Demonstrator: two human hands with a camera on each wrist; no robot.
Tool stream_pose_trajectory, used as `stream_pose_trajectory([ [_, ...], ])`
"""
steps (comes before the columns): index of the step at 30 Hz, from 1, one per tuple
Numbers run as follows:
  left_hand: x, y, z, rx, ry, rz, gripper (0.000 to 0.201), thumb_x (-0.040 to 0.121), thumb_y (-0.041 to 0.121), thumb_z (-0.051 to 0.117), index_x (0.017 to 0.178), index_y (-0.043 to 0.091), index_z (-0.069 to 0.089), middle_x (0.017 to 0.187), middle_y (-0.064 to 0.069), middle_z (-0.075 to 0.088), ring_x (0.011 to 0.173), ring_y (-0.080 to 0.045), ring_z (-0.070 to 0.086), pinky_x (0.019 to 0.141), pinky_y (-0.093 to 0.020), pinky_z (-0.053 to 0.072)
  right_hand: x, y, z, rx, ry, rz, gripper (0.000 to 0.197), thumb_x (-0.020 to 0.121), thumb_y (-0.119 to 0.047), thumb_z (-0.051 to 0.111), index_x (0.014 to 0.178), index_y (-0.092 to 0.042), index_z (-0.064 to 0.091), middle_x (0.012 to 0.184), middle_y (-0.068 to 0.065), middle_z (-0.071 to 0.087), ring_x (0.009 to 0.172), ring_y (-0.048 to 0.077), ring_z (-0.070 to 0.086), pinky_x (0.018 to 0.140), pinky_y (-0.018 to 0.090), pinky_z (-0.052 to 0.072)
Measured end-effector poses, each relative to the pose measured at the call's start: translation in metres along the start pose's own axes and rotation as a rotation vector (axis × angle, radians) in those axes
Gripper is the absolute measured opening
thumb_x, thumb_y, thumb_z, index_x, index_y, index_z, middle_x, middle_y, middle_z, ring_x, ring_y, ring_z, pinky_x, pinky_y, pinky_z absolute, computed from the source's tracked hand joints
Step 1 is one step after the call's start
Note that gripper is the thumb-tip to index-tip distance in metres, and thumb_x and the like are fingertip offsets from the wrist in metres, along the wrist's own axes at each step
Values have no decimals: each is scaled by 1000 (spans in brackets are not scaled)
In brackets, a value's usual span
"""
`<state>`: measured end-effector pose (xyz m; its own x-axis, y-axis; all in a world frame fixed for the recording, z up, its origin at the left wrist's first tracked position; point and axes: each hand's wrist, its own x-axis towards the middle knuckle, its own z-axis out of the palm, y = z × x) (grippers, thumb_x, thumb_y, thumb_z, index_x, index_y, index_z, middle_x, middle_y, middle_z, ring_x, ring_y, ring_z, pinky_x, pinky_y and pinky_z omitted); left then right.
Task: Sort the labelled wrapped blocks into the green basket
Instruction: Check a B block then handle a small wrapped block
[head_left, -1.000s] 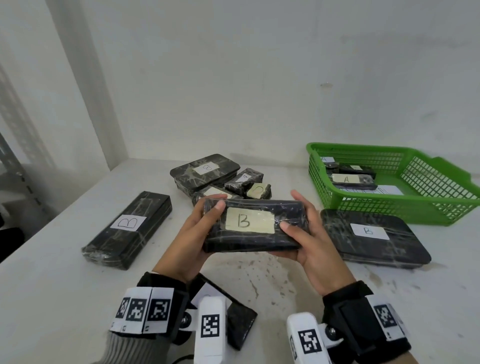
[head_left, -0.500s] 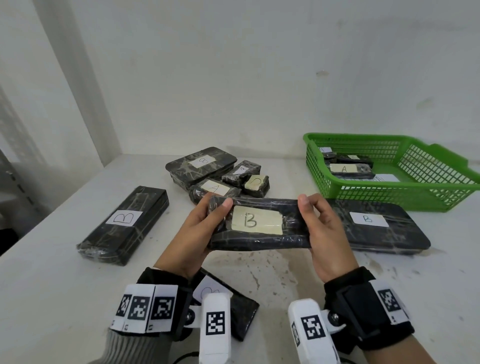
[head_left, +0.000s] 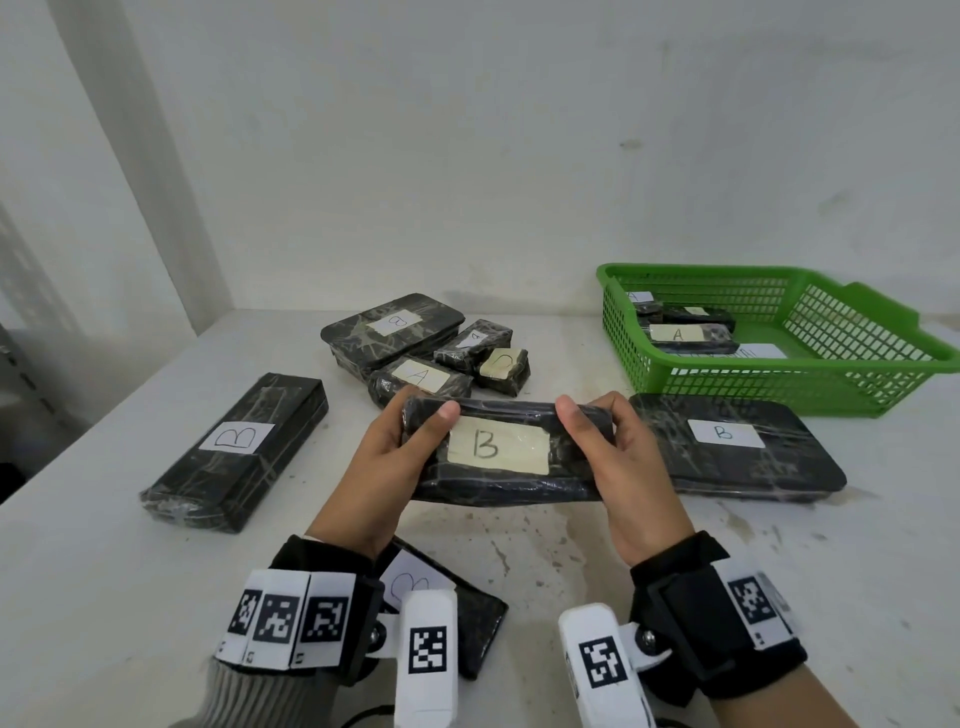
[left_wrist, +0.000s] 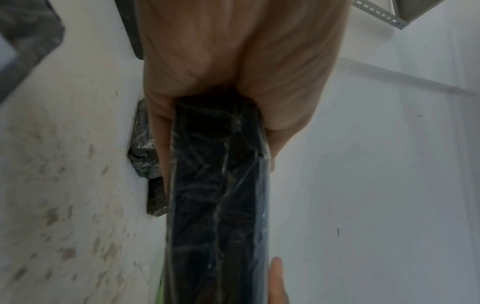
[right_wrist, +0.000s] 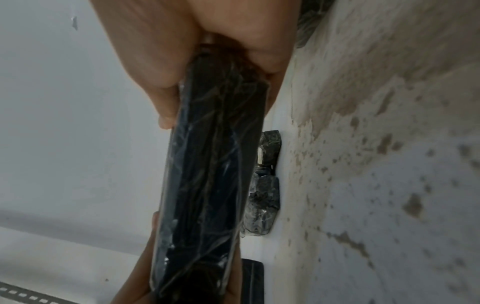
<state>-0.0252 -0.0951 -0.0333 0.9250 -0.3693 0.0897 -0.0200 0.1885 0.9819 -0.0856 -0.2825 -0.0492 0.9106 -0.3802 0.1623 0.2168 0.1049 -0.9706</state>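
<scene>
Both hands hold a black wrapped block labelled B (head_left: 498, 452) above the table, label facing me. My left hand (head_left: 400, 447) grips its left end, thumb on top. My right hand (head_left: 608, 441) grips its right end the same way. In the wrist views the block (left_wrist: 215, 195) (right_wrist: 210, 164) runs lengthwise away from each palm. The green basket (head_left: 852, 384) stands at the back right with several wrapped blocks inside, one labelled A (head_left: 691, 335).
On the white table (head_left: 104, 571) lie a long B block (head_left: 239, 452) at left, a flat B block (head_left: 737, 447) at right, a cluster of smaller blocks (head_left: 421, 348) behind, and another block (head_left: 467, 618) under my left wrist. A wall rises close behind.
The held B block has tilted its label more toward me and shifted slightly. My right hand moved from under the block's end to gripping it with the thumb on top.
</scene>
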Motion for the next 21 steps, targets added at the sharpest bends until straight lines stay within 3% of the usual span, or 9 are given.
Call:
stream_pose_trajectory([
  [3,-1,-1,2,9,2,14,50,81,38,62,108,-2,51,102,-17,67,94,-25,67,83,-40,57,-1,0,0,-43,19,-8,69,62,-61,80,84,-5,45,83,8,50,79,20,51,82,37,44],
  [8,-3,2,1,-7,-63,-64,45,82,43,72,116,16,60,113,-6,73,104,-24,70,87,-41,56,-4,-2,2,-4,68,-58,53,69,-42,77,75,-7,38,73,9,38,71,20,40,74,37,37],
  [10,-1,1,0,13,-27,-32,40,81,36,73,107,9,60,107,-8,72,100,-25,69,83,-39,57,-3,-1,2,-43,58,-45,56,65,-51,79,76,-11,42,71,4,43,70,18,45,74,39,40],
  [13,0,-1,0,2,-15,2,36,79,32,66,98,4,55,97,-13,68,91,-26,68,75,-35,59,-1,-2,0,-108,14,6,64,57,-67,79,83,-15,51,78,0,56,78,16,56,85,44,49],
  [16,-1,0,2,-22,-47,9,40,80,29,66,103,-1,53,100,-16,70,90,-25,70,73,-35,59,-1,-3,0,-111,50,-47,63,61,-57,78,82,-6,47,72,0,50,71,15,51,76,35,45],
  [19,-3,1,3,-38,-104,-18,29,79,29,67,96,9,56,75,3,69,69,-11,69,63,-26,56,-4,-3,2,-38,74,-76,54,66,-43,77,75,-6,38,66,2,43,64,15,46,66,31,43],
  [21,-1,-1,2,-33,-97,-13,25,79,28,71,93,13,58,81,2,70,78,-15,70,69,-29,57,-4,-3,3,-17,67,-80,55,67,-41,77,77,-4,39,71,9,44,68,18,47,66,33,44],
])
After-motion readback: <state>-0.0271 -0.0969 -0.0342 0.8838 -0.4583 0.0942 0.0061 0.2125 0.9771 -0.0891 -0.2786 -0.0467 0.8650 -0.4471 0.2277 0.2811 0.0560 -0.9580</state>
